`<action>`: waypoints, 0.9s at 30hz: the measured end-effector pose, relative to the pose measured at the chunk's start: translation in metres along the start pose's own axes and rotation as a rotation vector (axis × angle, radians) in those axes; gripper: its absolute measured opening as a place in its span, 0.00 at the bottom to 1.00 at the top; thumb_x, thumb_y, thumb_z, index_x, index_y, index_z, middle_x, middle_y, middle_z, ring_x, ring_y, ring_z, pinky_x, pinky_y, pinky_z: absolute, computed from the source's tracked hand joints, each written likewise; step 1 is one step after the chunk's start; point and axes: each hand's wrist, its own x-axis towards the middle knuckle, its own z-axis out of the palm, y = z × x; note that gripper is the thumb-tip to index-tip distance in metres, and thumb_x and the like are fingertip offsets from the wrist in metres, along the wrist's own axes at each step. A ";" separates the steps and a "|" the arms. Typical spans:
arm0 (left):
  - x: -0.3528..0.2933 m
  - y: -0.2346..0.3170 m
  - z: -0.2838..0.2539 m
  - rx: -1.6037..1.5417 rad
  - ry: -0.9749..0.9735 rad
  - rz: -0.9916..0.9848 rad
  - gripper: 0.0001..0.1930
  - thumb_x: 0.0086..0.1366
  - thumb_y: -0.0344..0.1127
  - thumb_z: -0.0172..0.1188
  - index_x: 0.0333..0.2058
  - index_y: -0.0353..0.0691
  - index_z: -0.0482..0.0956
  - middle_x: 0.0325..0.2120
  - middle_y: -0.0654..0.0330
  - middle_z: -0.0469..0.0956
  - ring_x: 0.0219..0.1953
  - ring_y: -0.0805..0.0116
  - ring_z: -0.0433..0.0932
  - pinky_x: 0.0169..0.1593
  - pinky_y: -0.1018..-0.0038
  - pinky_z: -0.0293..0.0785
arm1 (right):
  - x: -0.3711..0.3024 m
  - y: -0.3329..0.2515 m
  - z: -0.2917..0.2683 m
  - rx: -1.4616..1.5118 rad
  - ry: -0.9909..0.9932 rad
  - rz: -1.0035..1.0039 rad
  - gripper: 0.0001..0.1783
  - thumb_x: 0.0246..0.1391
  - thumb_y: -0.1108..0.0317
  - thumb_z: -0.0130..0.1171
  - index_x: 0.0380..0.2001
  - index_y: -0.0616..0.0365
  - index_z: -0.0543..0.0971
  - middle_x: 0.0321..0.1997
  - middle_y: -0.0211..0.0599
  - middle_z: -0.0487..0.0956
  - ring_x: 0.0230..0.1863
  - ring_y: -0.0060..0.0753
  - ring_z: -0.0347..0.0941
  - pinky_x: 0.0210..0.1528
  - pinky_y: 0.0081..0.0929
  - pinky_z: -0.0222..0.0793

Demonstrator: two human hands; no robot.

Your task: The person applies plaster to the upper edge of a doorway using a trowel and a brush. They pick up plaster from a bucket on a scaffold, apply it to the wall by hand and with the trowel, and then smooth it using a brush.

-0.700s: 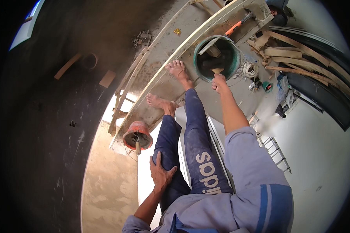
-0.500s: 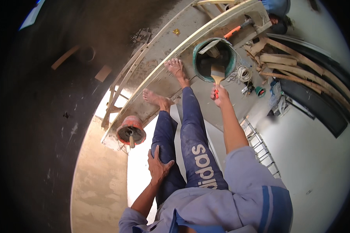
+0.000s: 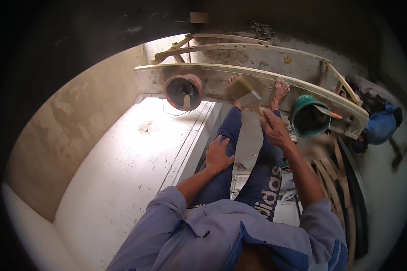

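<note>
My right hand is wrapped round the handle of a wide flat paintbrush. The brush is raised, its pale bristles pointing up and left in front of my feet. My left hand rests with fingers spread on my left leg, holding nothing. To the right of the brush stands a green bucket with dark contents and a flat strip across its mouth. Farther left is a reddish bucket, from which the handle of a tool sticks out.
My bare feet stand on a wooden plank platform. An orange-handled hammer lies at its right end, near a person in blue. Wood strips lie below right. A bare wall rises at left.
The brush has left the green bucket's mouth and moved left to in front of my feet, still in my right hand. My view has swung left; my left hand stays on my leg.
</note>
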 end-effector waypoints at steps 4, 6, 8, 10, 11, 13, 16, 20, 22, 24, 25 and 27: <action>-0.004 -0.004 0.013 -0.115 0.038 -0.045 0.37 0.49 0.47 0.69 0.59 0.46 0.69 0.62 0.51 0.61 0.63 0.49 0.61 0.63 0.57 0.63 | 0.082 -0.024 0.072 -0.228 -0.031 -0.383 0.15 0.59 0.72 0.52 0.49 0.58 0.70 0.38 0.51 0.76 0.39 0.56 0.74 0.40 0.42 0.70; -0.006 -0.011 0.020 -0.140 0.081 -0.053 0.36 0.49 0.45 0.68 0.59 0.48 0.69 0.61 0.53 0.61 0.62 0.49 0.62 0.61 0.55 0.65 | 0.128 -0.030 0.113 -0.287 -0.082 -0.512 0.12 0.59 0.71 0.52 0.46 0.57 0.70 0.39 0.51 0.77 0.38 0.58 0.74 0.37 0.45 0.70; -0.004 -0.010 0.019 -0.186 0.091 -0.062 0.36 0.48 0.44 0.69 0.59 0.49 0.69 0.62 0.53 0.61 0.63 0.48 0.61 0.61 0.55 0.64 | 0.174 -0.017 0.153 -0.398 -0.162 -0.532 0.09 0.59 0.69 0.51 0.42 0.56 0.70 0.37 0.48 0.78 0.35 0.57 0.76 0.34 0.46 0.72; -0.001 0.000 0.015 -0.207 0.082 -0.064 0.37 0.48 0.44 0.70 0.58 0.49 0.70 0.62 0.53 0.62 0.64 0.49 0.60 0.63 0.57 0.63 | 0.227 0.034 0.193 -0.647 -0.313 -0.431 0.07 0.58 0.67 0.50 0.39 0.55 0.69 0.33 0.46 0.79 0.32 0.55 0.78 0.32 0.46 0.73; 0.001 0.001 0.018 -0.253 0.092 -0.052 0.36 0.47 0.42 0.70 0.57 0.49 0.70 0.61 0.54 0.62 0.64 0.49 0.60 0.62 0.56 0.64 | 0.244 0.053 0.208 -0.813 -0.385 -0.357 0.07 0.57 0.66 0.50 0.37 0.55 0.68 0.31 0.45 0.80 0.32 0.54 0.78 0.31 0.46 0.74; -0.001 -0.008 0.019 -0.275 0.119 -0.078 0.35 0.47 0.42 0.70 0.57 0.49 0.71 0.61 0.54 0.62 0.63 0.49 0.60 0.62 0.56 0.64 | 0.245 0.043 0.239 -0.695 -0.355 -0.337 0.07 0.56 0.66 0.50 0.38 0.54 0.69 0.29 0.45 0.80 0.32 0.54 0.79 0.31 0.45 0.74; -0.002 -0.015 0.011 -0.265 0.118 -0.104 0.35 0.47 0.42 0.70 0.56 0.48 0.71 0.61 0.54 0.62 0.63 0.50 0.61 0.61 0.56 0.65 | 0.239 0.019 0.252 -0.595 -0.319 -0.347 0.08 0.55 0.67 0.51 0.37 0.55 0.69 0.29 0.46 0.80 0.33 0.54 0.79 0.32 0.46 0.74; -0.001 -0.013 0.002 -0.221 0.103 -0.089 0.34 0.47 0.41 0.70 0.55 0.47 0.71 0.60 0.54 0.64 0.62 0.50 0.62 0.61 0.57 0.65 | 0.229 -0.010 0.239 -0.545 -0.252 -0.310 0.09 0.53 0.68 0.54 0.37 0.56 0.70 0.30 0.47 0.81 0.35 0.55 0.79 0.32 0.47 0.75; 0.004 -0.016 0.009 -0.172 0.121 -0.026 0.34 0.47 0.41 0.68 0.56 0.49 0.71 0.60 0.55 0.62 0.62 0.49 0.62 0.61 0.56 0.66 | 0.232 0.006 0.225 -0.615 -0.307 -0.244 0.10 0.53 0.67 0.54 0.37 0.57 0.71 0.31 0.47 0.81 0.35 0.56 0.79 0.31 0.47 0.75; 0.013 -0.014 0.013 -0.158 0.084 0.048 0.32 0.48 0.41 0.68 0.55 0.48 0.72 0.60 0.54 0.63 0.62 0.49 0.62 0.61 0.56 0.65 | 0.225 0.040 0.209 -0.521 -0.075 -0.282 0.09 0.58 0.63 0.49 0.37 0.57 0.68 0.28 0.50 0.79 0.30 0.57 0.78 0.29 0.51 0.71; 0.015 -0.018 0.015 -0.154 0.093 0.035 0.32 0.48 0.41 0.68 0.55 0.48 0.73 0.60 0.53 0.64 0.62 0.49 0.62 0.62 0.57 0.64 | 0.219 0.030 0.195 -0.484 -0.070 -0.188 0.10 0.59 0.63 0.49 0.37 0.57 0.69 0.28 0.52 0.79 0.31 0.59 0.77 0.31 0.52 0.71; 0.014 -0.020 0.011 -0.112 0.081 0.019 0.32 0.48 0.42 0.67 0.55 0.46 0.73 0.60 0.51 0.64 0.62 0.48 0.62 0.62 0.57 0.63 | 0.191 0.025 0.141 -0.407 0.081 -0.107 0.10 0.59 0.63 0.49 0.39 0.58 0.70 0.28 0.55 0.78 0.33 0.63 0.76 0.35 0.54 0.70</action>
